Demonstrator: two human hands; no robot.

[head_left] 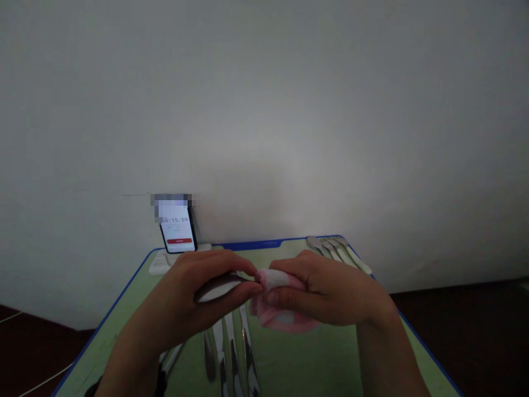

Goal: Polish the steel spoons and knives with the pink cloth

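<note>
In the head view, my left hand (215, 281) pinches a piece of silver cutlery (221, 288) between thumb and fingers. Its broad, smooth end lies in my palm; whether it is a spoon or a knife I cannot tell. My right hand (318, 286) is closed round a pink and white cloth (285, 320), which is wrapped over the other end of the cutlery and hides it. Both hands meet above the table. Below them several long silver pieces of cutlery (233, 353) lie side by side, partly covered by my left hand and wrist.
The small table (306, 364) has a green top and a blue rim, and stands against a pale wall (264, 121). A phone (177, 226) showing a timer leans upright on a white stand (157, 264) at the back left. Spoons and forks with pale handles (341, 253) lie at the back right corner.
</note>
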